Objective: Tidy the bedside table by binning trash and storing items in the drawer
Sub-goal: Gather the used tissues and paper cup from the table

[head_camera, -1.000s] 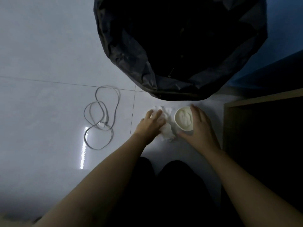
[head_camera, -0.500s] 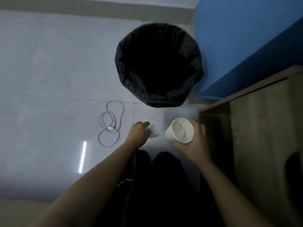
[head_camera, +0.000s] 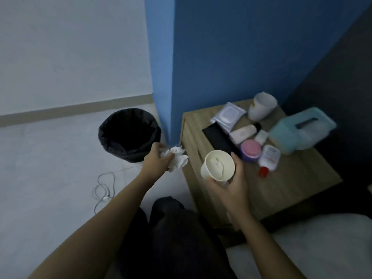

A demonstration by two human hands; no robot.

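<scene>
We look down on a wooden bedside table (head_camera: 291,178) by a blue wall (head_camera: 241,57). Left of the table, our left hand (head_camera: 159,158) grips a crumpled white tissue (head_camera: 178,160); further left stands a black-lined bin (head_camera: 128,133), with a pale cable (head_camera: 104,188) looped on the floor (head_camera: 50,168). Over the table's front left corner, our right hand (head_camera: 231,184) holds a paper cup (head_camera: 218,165). On the table lie a black phone (head_camera: 219,137), a pink-lidded jar (head_camera: 251,149) and a blue tissue box (head_camera: 302,129).

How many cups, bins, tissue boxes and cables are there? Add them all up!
Cups: 2, the paper cup in the right hand and the white cup on the bedside table.
Bins: 1, the black bin.
Tissue boxes: 1, the blue tissue box.
Cables: 1, the white cable on the floor.
Total: 5.
</scene>
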